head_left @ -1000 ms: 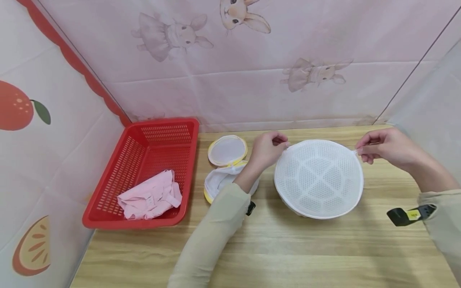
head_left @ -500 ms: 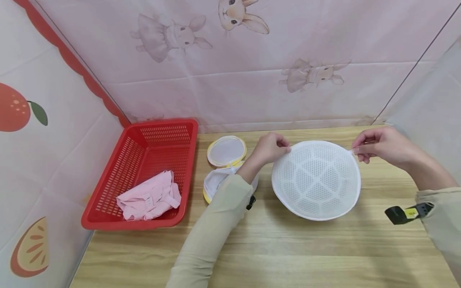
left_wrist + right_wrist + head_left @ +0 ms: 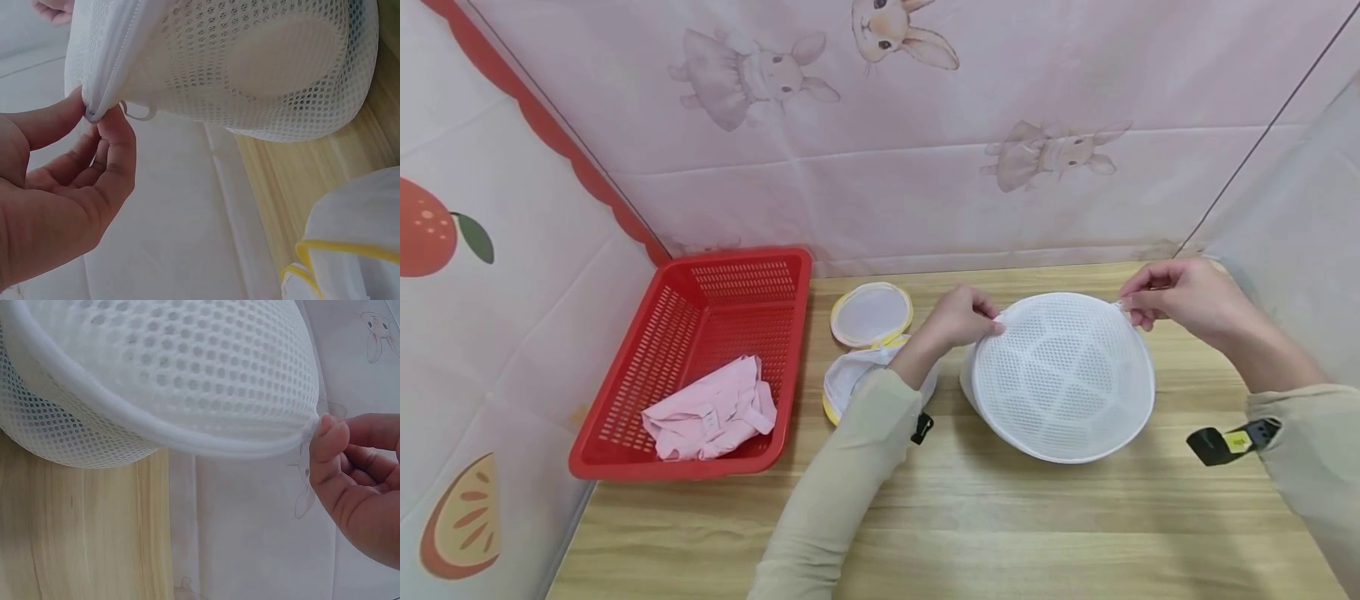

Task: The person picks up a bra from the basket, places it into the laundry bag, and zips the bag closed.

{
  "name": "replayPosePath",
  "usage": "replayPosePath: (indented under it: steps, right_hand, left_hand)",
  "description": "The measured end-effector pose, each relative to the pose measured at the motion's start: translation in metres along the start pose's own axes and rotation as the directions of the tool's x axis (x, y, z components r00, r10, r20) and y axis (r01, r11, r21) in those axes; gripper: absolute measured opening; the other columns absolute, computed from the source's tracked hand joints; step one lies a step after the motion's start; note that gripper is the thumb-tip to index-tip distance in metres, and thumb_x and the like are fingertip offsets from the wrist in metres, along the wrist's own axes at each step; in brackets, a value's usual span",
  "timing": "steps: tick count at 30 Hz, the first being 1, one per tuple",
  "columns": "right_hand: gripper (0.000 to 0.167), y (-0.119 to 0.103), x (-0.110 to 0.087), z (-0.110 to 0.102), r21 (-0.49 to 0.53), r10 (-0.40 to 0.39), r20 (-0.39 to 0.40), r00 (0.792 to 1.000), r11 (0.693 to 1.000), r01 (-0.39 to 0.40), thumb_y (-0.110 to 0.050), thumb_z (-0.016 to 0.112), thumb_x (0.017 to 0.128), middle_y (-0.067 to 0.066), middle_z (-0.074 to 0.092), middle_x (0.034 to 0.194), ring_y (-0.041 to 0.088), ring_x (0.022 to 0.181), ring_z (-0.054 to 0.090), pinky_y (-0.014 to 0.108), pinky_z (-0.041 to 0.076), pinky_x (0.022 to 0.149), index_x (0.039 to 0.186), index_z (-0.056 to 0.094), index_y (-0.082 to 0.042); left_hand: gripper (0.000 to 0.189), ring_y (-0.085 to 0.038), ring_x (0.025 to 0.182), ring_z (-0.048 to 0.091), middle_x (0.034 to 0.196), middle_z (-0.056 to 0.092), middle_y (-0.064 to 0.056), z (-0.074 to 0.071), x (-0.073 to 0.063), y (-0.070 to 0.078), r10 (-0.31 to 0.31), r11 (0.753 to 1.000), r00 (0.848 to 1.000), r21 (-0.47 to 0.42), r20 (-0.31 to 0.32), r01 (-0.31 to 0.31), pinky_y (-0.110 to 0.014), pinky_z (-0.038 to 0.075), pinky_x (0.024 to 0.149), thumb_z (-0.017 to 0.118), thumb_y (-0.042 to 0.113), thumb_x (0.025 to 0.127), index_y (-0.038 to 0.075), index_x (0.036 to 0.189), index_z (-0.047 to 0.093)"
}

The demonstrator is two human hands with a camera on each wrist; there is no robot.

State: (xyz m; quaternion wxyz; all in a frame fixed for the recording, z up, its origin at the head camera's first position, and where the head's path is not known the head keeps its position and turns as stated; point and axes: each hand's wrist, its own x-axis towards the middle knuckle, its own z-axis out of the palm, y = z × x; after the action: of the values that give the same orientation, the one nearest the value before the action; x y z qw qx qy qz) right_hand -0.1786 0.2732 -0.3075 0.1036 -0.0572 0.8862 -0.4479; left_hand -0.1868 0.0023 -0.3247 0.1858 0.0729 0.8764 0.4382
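A round white mesh laundry bag (image 3: 1063,379) stands on the table, its lid tilted toward me. At its back left rim my left hand (image 3: 958,321) pinches the edge; the left wrist view shows thumb and forefinger at the end of the white zipper (image 3: 119,59), beside a small loop. A pale rounded shape (image 3: 284,56) shows dimly through the mesh. My right hand (image 3: 1187,300) pinches a small tab on the back right rim, and in the right wrist view the lid's edge is drawn toward those fingers (image 3: 331,434).
Left of the bag lies a smaller white mesh bag (image 3: 842,371) with yellow trim, its round lid (image 3: 872,315) folded back; my left forearm partly covers it. Farther left stands a red plastic basket (image 3: 801,350) holding folded pink cloth (image 3: 711,408). A printed wall covering (image 3: 910,208) rises behind the table.
My right hand has moved slightly left and up along the rim. The bag's lid has shifted and tilted, so more of its left side wall shows. My left hand has barely moved.
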Motion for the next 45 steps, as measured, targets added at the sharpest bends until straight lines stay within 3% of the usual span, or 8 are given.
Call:
replayPosePath:
  steps: [9,14,21,25,33,39,45]
  right_hand:
    - [0.01,0.009,-0.003,-0.001,0.099,0.021,0.038,0.999,0.995,-0.024,0.001,0.059,0.085,0.005,0.059,0.064,0.017,0.054,0.054,0.028,0.05,0.054,0.087,0.06,0.011]
    - [0.007,0.02,-0.008,-0.002,0.116,0.026,0.068,0.997,0.993,-0.034,0.005,0.057,0.085,0.005,0.059,0.065,0.016,0.055,0.054,0.028,0.05,0.053,0.085,0.059,0.012]
    - [0.01,0.023,-0.012,-0.002,0.123,-0.007,0.081,0.997,0.992,-0.003,0.005,0.057,0.086,0.007,0.058,0.066,0.017,0.056,0.054,0.027,0.05,0.053,0.087,0.057,0.015]
    - [0.006,0.019,-0.011,-0.003,0.142,-0.059,0.074,0.996,0.989,0.048,0.005,0.058,0.085,0.008,0.058,0.064,0.018,0.054,0.054,0.027,0.049,0.051,0.084,0.059,0.012]
    - [0.009,0.004,-0.008,-0.009,0.077,-0.086,0.089,0.992,0.994,0.079,0.004,0.06,0.085,0.01,0.058,0.064,0.018,0.055,0.054,0.027,0.049,0.053,0.086,0.058,0.012]
    - [0.01,-0.014,-0.006,-0.004,-0.01,-0.063,0.066,0.996,0.998,0.063,0.001,0.06,0.085,0.014,0.059,0.07,0.021,0.058,0.056,0.029,0.051,0.058,0.09,0.06,0.01]
    - [0.012,-0.023,-0.004,0.0,0.005,-0.054,0.05,0.997,0.999,0.054,0.001,0.06,0.085,0.013,0.058,0.07,0.02,0.058,0.056,0.03,0.051,0.057,0.091,0.06,0.011]
  left_hand:
    - [0.008,-0.011,0.069,0.052,0.073,0.058,-0.001,0.007,-0.002,-0.012,-0.028,0.997,0.992,-0.077,-0.121,0.019,-0.017,0.043,0.057,0.072,0.005,0.076,0.004,0.081,0.066]
    - [0.009,-0.01,0.067,0.052,0.074,0.058,-0.001,0.007,-0.003,-0.023,-0.052,0.989,0.987,-0.144,-0.152,0.03,-0.016,0.043,0.057,0.072,0.005,0.076,0.004,0.082,0.065]
    - [0.01,-0.009,0.064,0.05,0.074,0.056,-0.003,-0.001,-0.006,-0.03,0.02,0.978,0.998,-0.208,-0.053,-0.031,-0.016,0.044,0.055,0.07,0.003,0.079,-0.001,0.087,0.065]
    - [0.014,-0.01,0.067,0.053,0.078,0.058,-0.003,-0.004,-0.006,-0.03,0.05,0.977,0.999,-0.208,0.008,-0.048,-0.019,0.048,0.06,0.068,0.006,0.081,0.0,0.093,0.065]
    - [0.018,-0.011,0.076,0.057,0.088,0.061,-0.001,-0.007,-0.001,-0.019,0.139,0.987,0.989,-0.086,0.056,-0.134,-0.021,0.05,0.066,0.058,0.013,0.09,0.004,0.104,0.064]
    - [0.015,-0.009,0.075,0.055,0.087,0.062,-0.001,-0.007,0.001,-0.007,0.176,0.984,0.982,-0.017,0.063,-0.175,-0.016,0.047,0.064,0.058,0.012,0.09,0.004,0.101,0.065]
    - [0.007,-0.009,0.069,0.051,0.078,0.059,0.0,-0.006,-0.001,0.001,0.173,0.984,0.982,0.026,0.081,-0.176,-0.016,0.043,0.058,0.063,0.008,0.086,0.004,0.091,0.066]
